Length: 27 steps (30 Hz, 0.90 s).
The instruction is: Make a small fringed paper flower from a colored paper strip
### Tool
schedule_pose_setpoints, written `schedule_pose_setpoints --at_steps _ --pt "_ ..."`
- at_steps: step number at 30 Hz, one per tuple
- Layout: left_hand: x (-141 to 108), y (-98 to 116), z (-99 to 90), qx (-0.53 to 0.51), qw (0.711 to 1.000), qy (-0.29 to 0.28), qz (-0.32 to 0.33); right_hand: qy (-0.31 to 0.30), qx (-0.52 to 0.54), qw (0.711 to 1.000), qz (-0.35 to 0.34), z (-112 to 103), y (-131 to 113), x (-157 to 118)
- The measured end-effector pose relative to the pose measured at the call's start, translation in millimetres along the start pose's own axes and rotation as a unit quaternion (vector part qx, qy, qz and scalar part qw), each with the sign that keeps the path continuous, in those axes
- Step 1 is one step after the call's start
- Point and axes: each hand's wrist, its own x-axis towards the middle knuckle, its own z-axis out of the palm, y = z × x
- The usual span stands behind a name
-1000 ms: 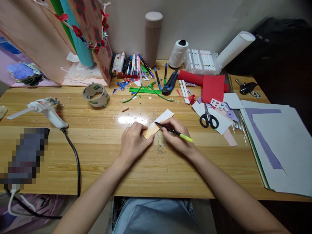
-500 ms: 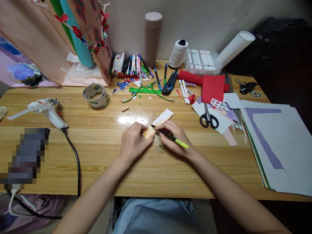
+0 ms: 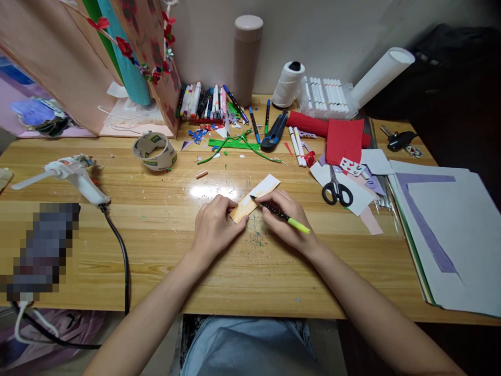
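Head camera view: the right hand [image 3: 287,219] is clamped around a slim black speckled marker [image 3: 298,224] with a lime-green end, its tip at a white-and-tan paper strip [image 3: 247,207]. The left hand [image 3: 214,224], fingers curled, grips the strip's near end on a glossy, grained wooden table [image 3: 242,277]. Beyond sit a round tape roll [image 3: 158,163], black-handled scissors [image 3: 332,185] and wrinkled red crepe paper [image 3: 344,141], before a plain grey wall [image 3: 340,31]. Smooth wood between the forearms [image 3: 156,313] reaches the straight front edge [image 3: 266,315]; large white paper sheets [image 3: 473,224] flank the right side.

Craft desk [image 3: 254,282] with markers [image 3: 201,102], scissors [image 3: 334,183]
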Motion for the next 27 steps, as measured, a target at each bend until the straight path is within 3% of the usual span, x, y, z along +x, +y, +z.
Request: schedule_pose_setpoints --at_steps 2,6,10,15,19,24,27 --pt "-0.1 -0.2 0.2 -0.002 1.0 0.0 0.0 0.005 0.008 1.0 0.012 0.6 0.3 -0.3" --pt "0.0 -0.5 0.2 -0.001 1.0 -0.002 -0.001 -0.045 0.068 0.996 0.027 3.5 0.8 -2.1" --pt "0.0 -0.5 -0.1 -0.002 1.0 0.0 0.002 0.008 0.038 0.999 0.036 4.7 1.2 -2.8" --pt "-0.3 -0.2 -0.1 -0.002 1.0 -0.001 -0.003 -0.051 0.072 0.996 0.03 3.0 1.4 -1.7" --pt "-0.2 -0.9 0.3 -0.003 1.0 -0.005 0.001 0.003 0.056 0.996 0.066 0.9 3.5 -0.6" --pt "0.3 -0.9 -0.2 0.003 1.0 -0.003 0.007 -0.05 0.079 0.995 0.042 0.8 4.4 -0.6" --pt "0.2 -0.9 -0.3 0.002 1.0 -0.004 0.006 -0.011 0.07 0.995 0.069 1.0 5.4 -0.7"
